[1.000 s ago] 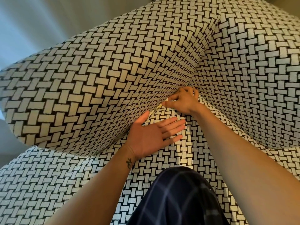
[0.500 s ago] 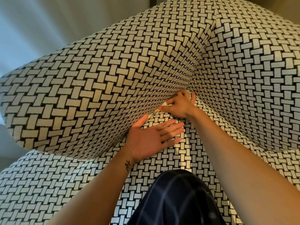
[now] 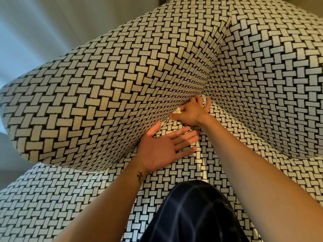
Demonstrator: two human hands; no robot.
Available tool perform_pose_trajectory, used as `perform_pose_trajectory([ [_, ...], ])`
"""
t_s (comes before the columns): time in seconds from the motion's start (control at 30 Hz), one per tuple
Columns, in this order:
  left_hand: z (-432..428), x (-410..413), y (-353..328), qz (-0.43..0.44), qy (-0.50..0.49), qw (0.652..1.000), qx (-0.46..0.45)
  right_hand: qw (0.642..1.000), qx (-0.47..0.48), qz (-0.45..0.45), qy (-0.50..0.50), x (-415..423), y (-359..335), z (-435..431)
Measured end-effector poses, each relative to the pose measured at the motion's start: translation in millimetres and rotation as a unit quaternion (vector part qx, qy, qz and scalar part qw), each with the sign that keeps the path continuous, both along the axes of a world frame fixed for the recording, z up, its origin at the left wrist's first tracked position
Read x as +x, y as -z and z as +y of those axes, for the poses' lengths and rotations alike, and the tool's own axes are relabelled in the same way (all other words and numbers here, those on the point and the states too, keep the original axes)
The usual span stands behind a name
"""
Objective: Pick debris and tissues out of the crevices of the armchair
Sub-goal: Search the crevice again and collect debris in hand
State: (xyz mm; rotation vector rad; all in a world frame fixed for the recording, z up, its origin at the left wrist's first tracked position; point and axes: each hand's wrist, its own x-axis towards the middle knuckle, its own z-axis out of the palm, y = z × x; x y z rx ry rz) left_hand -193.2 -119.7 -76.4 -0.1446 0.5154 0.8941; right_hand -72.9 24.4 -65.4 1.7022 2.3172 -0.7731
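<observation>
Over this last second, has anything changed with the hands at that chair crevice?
The right hand has worked slightly deeper into the crevice between armrest and seat cushion, and a small white tissue now shows at its fingertips, seemingly pinched. The left hand stayed open, palm up, against the armrest. The chair itself hasn't shifted.

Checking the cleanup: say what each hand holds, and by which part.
The right hand pinches a white tissue by its exposed end at the armchair crevice. The left hand lies open, holding nothing.
</observation>
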Motion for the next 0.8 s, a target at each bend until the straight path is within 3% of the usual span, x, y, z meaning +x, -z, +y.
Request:
perform_pose_trajectory([
  [0.37,0,-1,4,-0.018,0.003,1.0,-0.001,0.982,0.074,0.17,0.033,17,15,-9],
  [0.8,0,-2,1,-0.026,0.001,1.0,0.001,0.967,0.089,0.238,0.035,29,22,-9],
])
